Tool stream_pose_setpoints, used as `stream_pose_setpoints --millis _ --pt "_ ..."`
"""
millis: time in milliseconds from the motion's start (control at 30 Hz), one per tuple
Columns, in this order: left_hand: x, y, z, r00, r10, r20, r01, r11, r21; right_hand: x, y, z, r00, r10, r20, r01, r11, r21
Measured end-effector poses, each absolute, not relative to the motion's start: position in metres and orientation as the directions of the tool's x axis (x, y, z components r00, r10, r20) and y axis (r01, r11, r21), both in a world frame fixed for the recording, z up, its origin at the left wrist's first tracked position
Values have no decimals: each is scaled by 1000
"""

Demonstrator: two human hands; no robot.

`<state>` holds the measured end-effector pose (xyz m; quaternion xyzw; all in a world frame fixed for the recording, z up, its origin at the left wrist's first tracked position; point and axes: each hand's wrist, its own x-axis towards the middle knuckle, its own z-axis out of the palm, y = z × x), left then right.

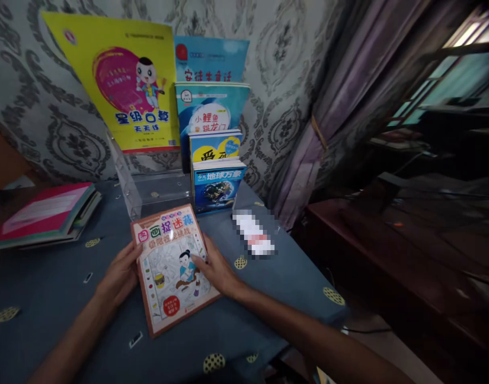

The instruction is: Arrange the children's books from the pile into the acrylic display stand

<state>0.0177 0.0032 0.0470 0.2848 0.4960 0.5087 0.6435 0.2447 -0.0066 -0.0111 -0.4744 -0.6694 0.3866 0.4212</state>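
Between my two hands is a children's picture book [176,298] with an orange-brown border and a drawn figure in blue on its cover. My left hand [118,272] grips its left edge, and my right hand [218,266] holds the right edge with the thumb on the cover. The book is tilted up toward me above the dark blue tablecloth. Just beyond it stands a clear plastic book rack [160,186]. In the rack's right part several books stand in steps, with a blue earth book [218,191] in front. A yellow workbook [144,80] stands upright at the back left.
A stack of books and folders [48,208] with a pink cover lies at the left on the tablecloth [60,309]. Right of the rack is a blurred-out white item [254,232]. The table's right edge drops off beside a dark red piece of furniture [372,256]. A curtain [316,106] hangs behind.
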Motion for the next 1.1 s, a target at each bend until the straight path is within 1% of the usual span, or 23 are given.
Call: stream_pose_setpoints --millis 67,133,200,267,333,400,433,467,533,567,700,833,1000,1100 --pt "22 6 58 -70 966 -249 -393 203 897 242 3 1 -195 964 183 75 200 -977" --pt "25 11 71 -124 985 -119 -395 61 917 238 12 15 -190 957 219 -78 207 -975" --pt "26 17 81 -145 989 3 -382 -58 922 233 17 27 -129 943 307 -100 296 -950" --pt "25 22 85 -138 988 73 -356 -118 927 228 17 33 -78 916 394 -34 392 -919" --pt "23 24 80 -113 992 59 -310 -92 946 225 15 30 -73 896 439 31 442 -897" --pt "23 24 65 -75 997 -20 -253 0 967 225 12 22 -79 893 442 27 445 -895" --pt "23 23 56 -46 996 -71 -220 59 974 225 10 16 -75 906 417 13 419 -908" --pt "24 23 46 -63 994 -84 -220 68 973 226 9 10 -86 918 388 18 391 -920" --pt "27 22 28 -74 991 -114 -232 94 968 228 7 0 -80 935 346 79 352 -933" --pt "28 22 21 -37 991 -126 -230 114 966 229 6 -5 -66 940 334 110 340 -934" --pt "30 25 9 -18 994 -104 -262 96 960 235 5 -23 -37 948 315 225 315 -922" --pt "32 24 10 -31 997 -75 -247 65 967 241 5 -38 -21 932 362 321 349 -880" --pt "34 23 6 -79 995 -55 -245 34 969 246 5 -41 -51 906 419 330 411 -849" --pt "31 27 -1 -35 997 -75 -256 63 964 249 3 -39 -64 892 448 326 443 -835"
